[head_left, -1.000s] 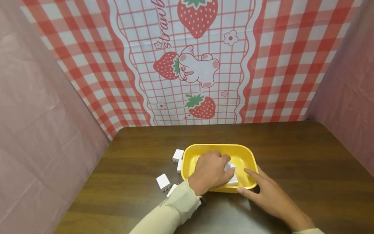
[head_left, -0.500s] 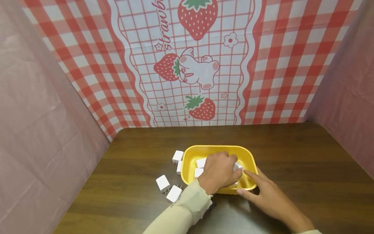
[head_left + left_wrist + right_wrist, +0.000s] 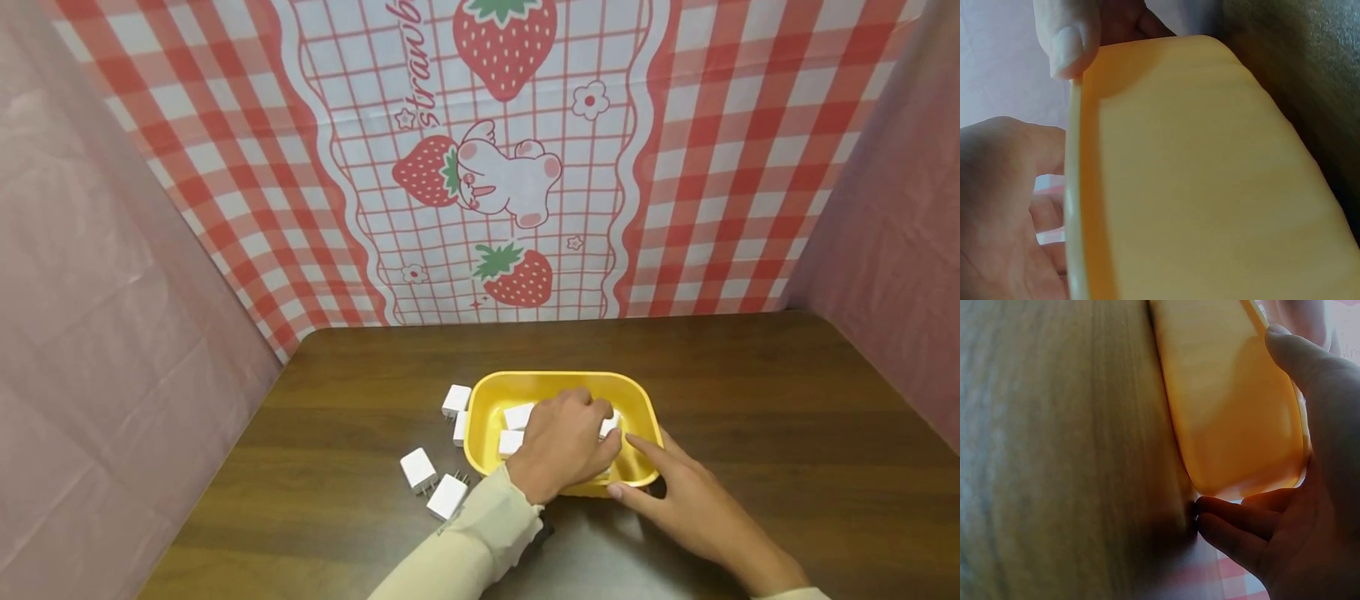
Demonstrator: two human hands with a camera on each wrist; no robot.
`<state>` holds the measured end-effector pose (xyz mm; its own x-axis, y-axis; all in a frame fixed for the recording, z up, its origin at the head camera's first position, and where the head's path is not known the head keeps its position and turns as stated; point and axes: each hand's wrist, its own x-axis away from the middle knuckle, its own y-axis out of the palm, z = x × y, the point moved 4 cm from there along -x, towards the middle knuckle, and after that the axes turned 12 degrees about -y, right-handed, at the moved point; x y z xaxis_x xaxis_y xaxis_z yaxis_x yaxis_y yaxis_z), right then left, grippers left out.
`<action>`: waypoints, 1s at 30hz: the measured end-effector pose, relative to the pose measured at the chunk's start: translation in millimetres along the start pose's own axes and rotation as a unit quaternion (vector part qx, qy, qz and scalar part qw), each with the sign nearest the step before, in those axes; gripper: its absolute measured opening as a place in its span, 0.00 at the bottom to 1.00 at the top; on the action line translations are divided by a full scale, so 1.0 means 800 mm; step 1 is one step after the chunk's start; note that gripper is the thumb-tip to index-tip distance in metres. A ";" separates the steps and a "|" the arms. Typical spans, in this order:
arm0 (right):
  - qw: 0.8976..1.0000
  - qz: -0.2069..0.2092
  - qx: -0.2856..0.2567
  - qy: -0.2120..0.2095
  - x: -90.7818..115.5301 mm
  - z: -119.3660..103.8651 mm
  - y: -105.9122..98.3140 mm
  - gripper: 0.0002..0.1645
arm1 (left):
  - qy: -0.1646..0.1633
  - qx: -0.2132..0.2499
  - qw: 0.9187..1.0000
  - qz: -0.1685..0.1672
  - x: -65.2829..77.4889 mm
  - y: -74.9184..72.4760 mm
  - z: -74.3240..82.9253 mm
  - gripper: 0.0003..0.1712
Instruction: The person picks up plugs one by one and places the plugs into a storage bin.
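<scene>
My left hand (image 3: 567, 437) reaches down inside a yellow plastic basin (image 3: 555, 379). A white charger plug (image 3: 609, 423) shows between its thumb and fingers, mostly covered by the hand. To the left of that hand, two more white charger plugs (image 3: 512, 443) lie on the basin floor. At the basin's right end, my right hand (image 3: 686, 492) grips the rim corner, index finger over the edge and thumb at the front side. The right wrist view has the thumb on the rim and fingers around the end wall. In the left wrist view the basin's outer wall (image 3: 1210, 175) hides the plugs.
Several white charger plugs with metal prongs lie on the brown wooden table (image 3: 315, 500) left of the basin, including one plug (image 3: 448, 497) near my left sleeve (image 3: 480, 533). A strawberry-print checked cloth (image 3: 517, 192) hangs behind the table, with pink cloth at both sides.
My left hand has shifted right inside the basin with a plug, uncovering two plugs behind it and one on the table. The right hand stays at the rim.
</scene>
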<state>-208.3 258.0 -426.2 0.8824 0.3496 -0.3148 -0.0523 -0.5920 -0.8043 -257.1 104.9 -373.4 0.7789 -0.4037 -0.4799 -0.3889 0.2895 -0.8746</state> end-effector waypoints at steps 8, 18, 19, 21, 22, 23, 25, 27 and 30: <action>1.000 0.005 -0.004 0.002 0.000 0.003 -0.003 0.49 | -0.012 0.013 1.000 -0.018 -0.001 -0.005 -0.002 0.13; 1.000 -0.003 -0.006 0.009 0.001 0.001 0.001 0.51 | -0.020 0.010 0.999 -0.039 0.005 -0.003 -0.009 0.15; 1.000 -0.001 -0.008 0.007 0.001 0.001 0.001 0.50 | -0.018 0.009 0.999 -0.037 0.005 -0.004 -0.010 0.14; 1.000 0.002 -0.010 0.004 0.002 0.000 0.002 0.50 | -0.016 0.006 0.999 -0.034 0.006 -0.006 -0.011 0.14; 1.000 0.003 -0.010 0.002 0.002 0.000 0.002 0.49 | -0.015 0.004 0.999 -0.032 0.006 -0.008 -0.012 0.14; 1.000 0.004 -0.011 0.001 0.002 0.001 0.002 0.49 | -0.014 0.002 0.999 -0.030 0.007 -0.009 -0.013 0.14; 1.000 0.002 -0.011 0.002 0.001 0.001 0.002 0.49 | -0.013 0.000 1.000 -0.027 0.007 -0.013 -0.016 0.14; 1.000 -0.003 -0.010 0.008 0.000 0.002 0.001 0.50 | -0.014 0.002 1.000 -0.027 0.008 -0.015 -0.018 0.14; 1.000 -0.014 -0.009 0.020 0.000 0.002 0.001 0.52 | -0.018 0.005 0.999 -0.035 0.007 -0.018 -0.023 0.15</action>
<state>-209.0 259.1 -427.7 0.9011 0.3381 -0.2714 -0.0182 -0.5959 -0.8028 -256.0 82.8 -364.5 0.8214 -0.3923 -0.4141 -0.3276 0.2697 -0.9055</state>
